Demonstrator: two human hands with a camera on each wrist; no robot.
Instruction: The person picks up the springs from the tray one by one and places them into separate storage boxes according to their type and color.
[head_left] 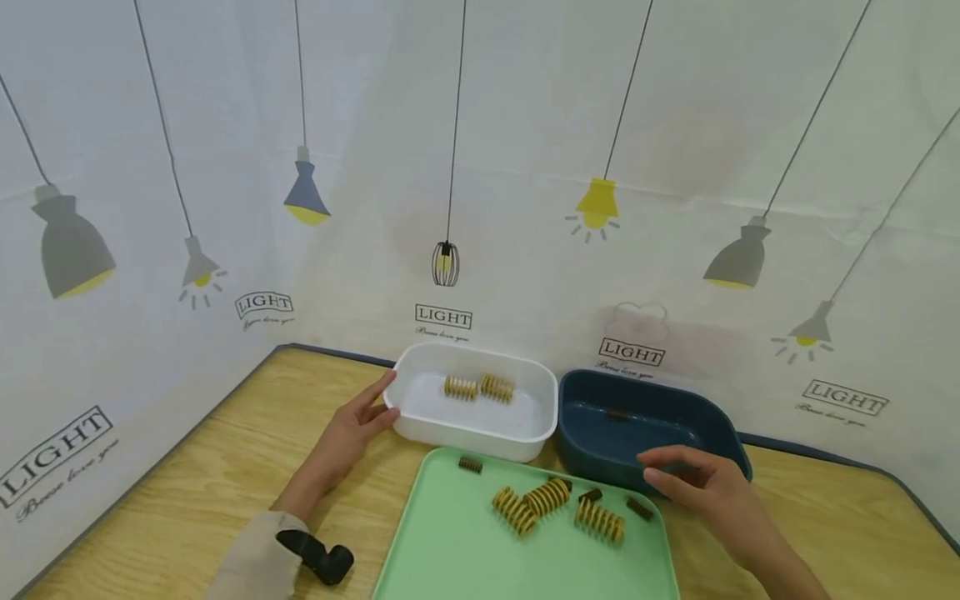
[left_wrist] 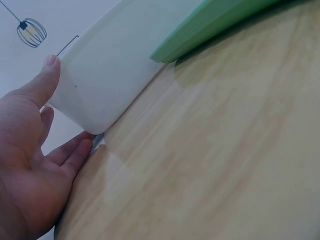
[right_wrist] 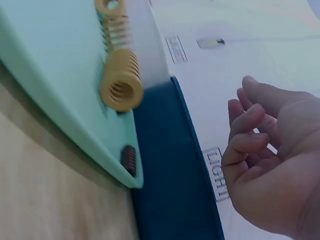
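Observation:
My left hand (head_left: 351,431) rests on the left end of a white bin (head_left: 480,446), thumb and fingers spread along its end wall. Two yellow coil springs (head_left: 461,387) lie inside that bin. Over the front right edge of a dark blue bin (head_left: 585,461) hovers my right hand (head_left: 712,498), fingers loosely bent, with nothing between them in the right wrist view. One small dark spring (head_left: 618,414) lies in the blue bin. On the green tray (head_left: 480,554) are three large yellow springs (head_left: 600,521) and several small dark springs (head_left: 470,465).
Both bins stand side by side behind the tray on a wood-grain table (head_left: 247,417). A wall sheet (head_left: 525,233) printed with lamps rises behind them. A black wrist strap piece (head_left: 330,562) sticks out from the left sleeve (head_left: 255,558).

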